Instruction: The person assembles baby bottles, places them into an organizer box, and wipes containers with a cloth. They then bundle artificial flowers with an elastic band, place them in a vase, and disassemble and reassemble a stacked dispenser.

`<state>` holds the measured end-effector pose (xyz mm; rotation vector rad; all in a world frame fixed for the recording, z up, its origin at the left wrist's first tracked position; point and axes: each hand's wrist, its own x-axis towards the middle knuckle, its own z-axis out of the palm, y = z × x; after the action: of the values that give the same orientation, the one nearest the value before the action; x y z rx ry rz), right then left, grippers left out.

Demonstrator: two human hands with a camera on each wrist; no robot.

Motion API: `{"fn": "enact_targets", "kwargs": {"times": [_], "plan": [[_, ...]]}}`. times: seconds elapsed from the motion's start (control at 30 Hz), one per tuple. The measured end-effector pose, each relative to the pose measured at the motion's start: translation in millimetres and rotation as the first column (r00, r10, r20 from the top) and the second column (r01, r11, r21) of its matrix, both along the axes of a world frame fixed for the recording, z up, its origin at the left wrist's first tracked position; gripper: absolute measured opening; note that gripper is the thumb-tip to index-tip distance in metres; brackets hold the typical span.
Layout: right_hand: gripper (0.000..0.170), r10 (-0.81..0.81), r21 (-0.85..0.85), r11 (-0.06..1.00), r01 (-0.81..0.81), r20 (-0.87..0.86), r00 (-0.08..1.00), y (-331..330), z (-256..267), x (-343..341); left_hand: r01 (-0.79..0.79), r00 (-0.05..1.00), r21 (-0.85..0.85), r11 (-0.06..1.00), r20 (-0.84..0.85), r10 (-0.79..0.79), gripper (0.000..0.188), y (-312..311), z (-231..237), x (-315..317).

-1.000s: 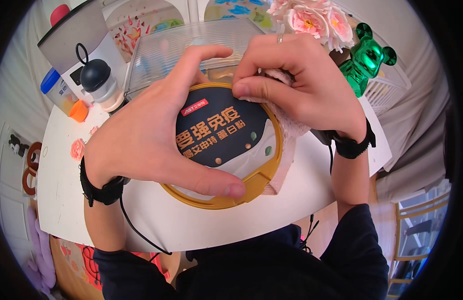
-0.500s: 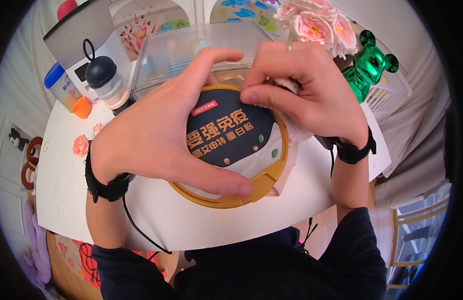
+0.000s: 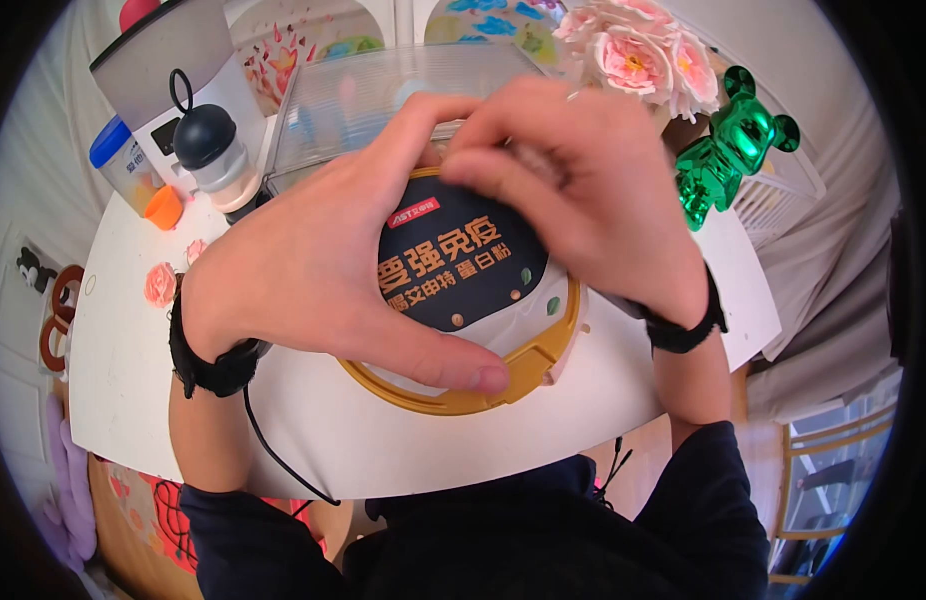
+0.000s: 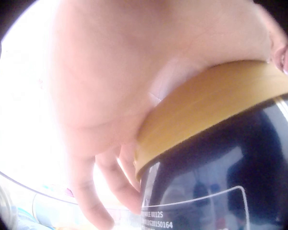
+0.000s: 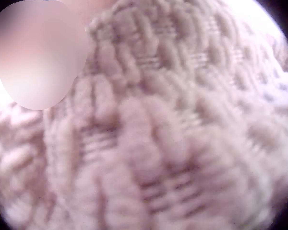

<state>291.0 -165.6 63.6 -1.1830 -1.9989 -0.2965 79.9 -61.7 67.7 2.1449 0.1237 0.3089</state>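
A protein powder can (image 4: 216,167) with a dark body and a gold-rimmed lid (image 3: 473,300) stands in front of me. My left hand (image 3: 283,275) spans the lid and grips the can, its thumb across the near rim and its fingers round the far side. Over the lid's far right edge, my right hand (image 3: 593,190) pinches a pink waffle-knit cloth (image 5: 149,143). That cloth fills the right wrist view. In the head view the right hand and the can hide most of it, and the pinching fingertips are blurred.
Behind the can is a clear ribbed box (image 3: 383,90). To the left stand a dark-capped bottle (image 3: 213,150), a blue-lidded container (image 3: 123,165) and an orange cup (image 3: 164,208). Pink flowers (image 3: 633,60) and a shiny green bear figure (image 3: 728,145) are at the right. The white table (image 3: 543,430) curves in front.
My right hand has shifted down and left over the lid with the cloth, covering more of it. The left hand keeps its grip on the can.
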Motion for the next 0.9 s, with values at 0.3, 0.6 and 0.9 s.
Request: {"fn": "enact_targets", "kwargs": {"times": [0.3,0.6,0.9], "plan": [[0.017,0.114,-0.288,0.950,-0.116,-0.024,0.993,-22,21,5,-0.035,0.998,0.061,0.997,-0.044,0.038,0.137,-2,4,-3],[0.017,0.036,-0.298,0.949,-0.102,-0.221,0.975,-9,8,-6,-0.117,0.991,0.074,0.990,-0.056,0.121,0.144,-1,3,-3],[0.027,0.168,-0.148,0.972,-0.185,-0.117,0.979,-4,6,0,-0.132,0.987,0.126,0.983,-0.070,0.142,0.148,-2,6,-4]]}}
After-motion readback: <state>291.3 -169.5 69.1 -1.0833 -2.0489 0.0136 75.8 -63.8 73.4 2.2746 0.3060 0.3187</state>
